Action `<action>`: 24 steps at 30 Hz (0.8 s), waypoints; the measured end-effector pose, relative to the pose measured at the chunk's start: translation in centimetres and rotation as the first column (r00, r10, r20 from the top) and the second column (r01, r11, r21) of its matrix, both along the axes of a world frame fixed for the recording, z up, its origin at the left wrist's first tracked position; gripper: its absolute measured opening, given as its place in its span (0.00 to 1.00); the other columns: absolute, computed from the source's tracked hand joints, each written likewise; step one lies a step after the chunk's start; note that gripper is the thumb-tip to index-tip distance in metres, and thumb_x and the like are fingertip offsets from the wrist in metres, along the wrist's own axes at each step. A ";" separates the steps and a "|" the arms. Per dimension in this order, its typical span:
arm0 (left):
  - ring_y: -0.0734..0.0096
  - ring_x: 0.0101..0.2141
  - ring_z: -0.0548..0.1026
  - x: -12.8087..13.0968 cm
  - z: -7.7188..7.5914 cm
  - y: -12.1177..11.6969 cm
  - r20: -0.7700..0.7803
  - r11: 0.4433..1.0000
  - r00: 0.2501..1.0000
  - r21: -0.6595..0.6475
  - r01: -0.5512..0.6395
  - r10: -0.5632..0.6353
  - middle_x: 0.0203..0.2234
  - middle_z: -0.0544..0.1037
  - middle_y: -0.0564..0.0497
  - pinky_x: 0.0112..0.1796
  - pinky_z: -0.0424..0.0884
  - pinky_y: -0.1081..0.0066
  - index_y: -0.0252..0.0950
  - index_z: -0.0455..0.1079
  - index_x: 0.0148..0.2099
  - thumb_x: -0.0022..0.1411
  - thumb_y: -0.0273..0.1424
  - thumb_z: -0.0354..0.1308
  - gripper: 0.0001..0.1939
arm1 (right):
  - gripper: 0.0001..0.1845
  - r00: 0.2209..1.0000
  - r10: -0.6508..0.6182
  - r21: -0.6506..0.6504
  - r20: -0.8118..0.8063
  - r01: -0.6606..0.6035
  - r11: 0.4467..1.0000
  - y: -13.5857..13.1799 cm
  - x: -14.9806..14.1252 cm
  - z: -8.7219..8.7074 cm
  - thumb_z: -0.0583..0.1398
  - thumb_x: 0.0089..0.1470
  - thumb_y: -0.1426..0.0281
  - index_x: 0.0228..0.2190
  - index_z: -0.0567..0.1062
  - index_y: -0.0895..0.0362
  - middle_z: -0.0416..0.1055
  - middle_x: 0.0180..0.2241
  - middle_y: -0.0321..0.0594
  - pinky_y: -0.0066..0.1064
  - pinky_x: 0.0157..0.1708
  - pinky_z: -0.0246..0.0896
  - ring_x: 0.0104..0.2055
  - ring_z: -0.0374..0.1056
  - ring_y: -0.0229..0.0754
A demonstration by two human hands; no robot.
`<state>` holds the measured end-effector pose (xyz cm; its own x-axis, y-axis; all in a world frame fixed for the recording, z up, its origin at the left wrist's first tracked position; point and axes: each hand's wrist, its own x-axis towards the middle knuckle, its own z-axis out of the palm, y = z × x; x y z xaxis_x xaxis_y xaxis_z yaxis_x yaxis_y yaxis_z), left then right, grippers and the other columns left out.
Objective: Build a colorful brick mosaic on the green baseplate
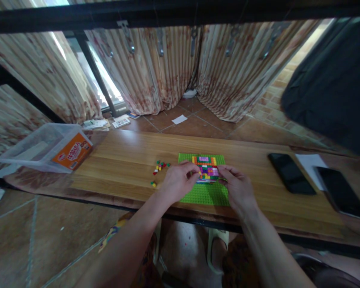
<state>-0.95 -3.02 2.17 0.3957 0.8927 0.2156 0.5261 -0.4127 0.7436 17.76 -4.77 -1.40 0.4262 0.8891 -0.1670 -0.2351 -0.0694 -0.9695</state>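
Observation:
A multicoloured build of small toy bricks (209,172) stands on a green studded baseplate (205,197). My left hand (180,180) is closed in a pinch at the build's left side, with a small yellow toy brick (199,173) showing at the fingertips. On the opposite side, my right hand (238,186) grips the build's right edge between thumb and fingers. Part of the build is hidden behind my fingers. Several loose toy bricks (159,166) lie on the wood left of the baseplate, and a small green and yellow pair (153,184) sits nearer the front edge.
The wooden tabletop (117,164) carries everything. A clear plastic bin (45,148) with an orange label stands at its left end. To the right lie a black phone (291,173), white paper (309,164) and a second dark phone (342,192). Curtains (150,72) hang beyond.

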 end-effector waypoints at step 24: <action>0.70 0.35 0.75 3.1 -1.9 0.2 -0.128 0.951 0.982 0.294 -0.094 0.136 0.30 0.79 0.53 0.39 0.65 0.67 0.40 0.78 0.30 0.62 0.28 0.62 0.08 | 0.20 0.996 0.014 0.041 0.090 -0.017 0.999 -0.1 -0.8 -0.4 0.72 0.38 0.58 0.32 0.79 0.55 0.78 0.31 0.38 0.31 0.32 0.66 0.31 0.71 0.39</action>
<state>2.16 -2.80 0.26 0.3399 0.8432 0.4165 0.6756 -0.5270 0.5155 17.00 -4.87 -1.78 0.4238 0.9011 -0.0913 -0.1464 -0.0313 -0.9887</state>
